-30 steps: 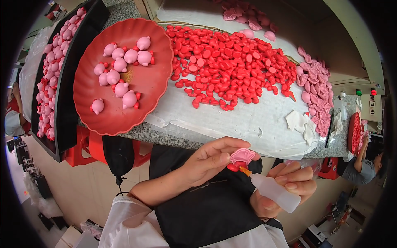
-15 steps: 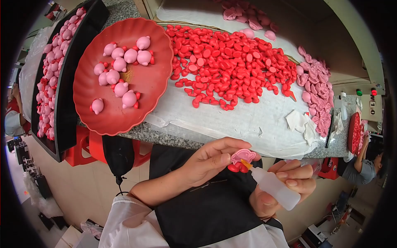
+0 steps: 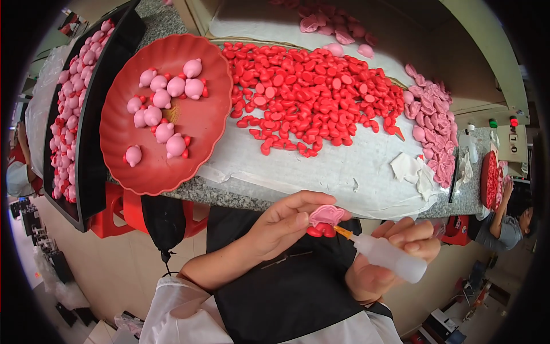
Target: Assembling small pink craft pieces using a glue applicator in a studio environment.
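My left hand [image 3: 283, 226] pinches a small pink piece with red feet [image 3: 324, 219] just below the counter edge. My right hand [image 3: 389, 258] grips a white squeeze bottle [image 3: 389, 259], and its orange nozzle tip touches the underside of the pink piece. On the counter above lies a broad pile of small red pieces [image 3: 312, 94] on a white sheet [image 3: 344, 172]. A red round tray [image 3: 163, 112] to the left holds several finished pink pig figures [image 3: 166, 106].
A long black tray [image 3: 86, 114] packed with pink figures runs along the far left. Loose pink shell pieces [image 3: 432, 123] lie at the right end of the counter, and more at the back. Another person [image 3: 507, 223] sits at the far right by a red dish.
The bottle's nozzle has shifted slightly against the pink piece; both hands stay in nearly the same place.
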Tool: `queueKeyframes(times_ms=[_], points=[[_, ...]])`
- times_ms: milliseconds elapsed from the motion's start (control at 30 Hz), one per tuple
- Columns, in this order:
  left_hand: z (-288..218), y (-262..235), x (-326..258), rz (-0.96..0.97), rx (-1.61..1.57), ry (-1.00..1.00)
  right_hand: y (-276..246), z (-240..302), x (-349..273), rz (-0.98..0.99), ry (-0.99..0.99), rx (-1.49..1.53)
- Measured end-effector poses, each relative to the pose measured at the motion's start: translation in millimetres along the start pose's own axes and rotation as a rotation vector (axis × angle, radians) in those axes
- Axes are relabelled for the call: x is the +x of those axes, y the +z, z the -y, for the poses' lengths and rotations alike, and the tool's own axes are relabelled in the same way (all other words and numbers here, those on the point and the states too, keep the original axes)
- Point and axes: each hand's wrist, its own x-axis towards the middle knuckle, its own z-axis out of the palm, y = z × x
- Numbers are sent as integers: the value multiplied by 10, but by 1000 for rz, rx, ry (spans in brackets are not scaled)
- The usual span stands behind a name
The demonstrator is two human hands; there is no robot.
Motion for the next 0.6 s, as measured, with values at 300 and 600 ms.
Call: queueKeyframes(times_ms=[300,600], points=[[42,-29,-66,-150,88,59,-333,-696,290,315,164,6],[68,-20,-31,-188,121,65,-493,-715,466,440,178,-302]])
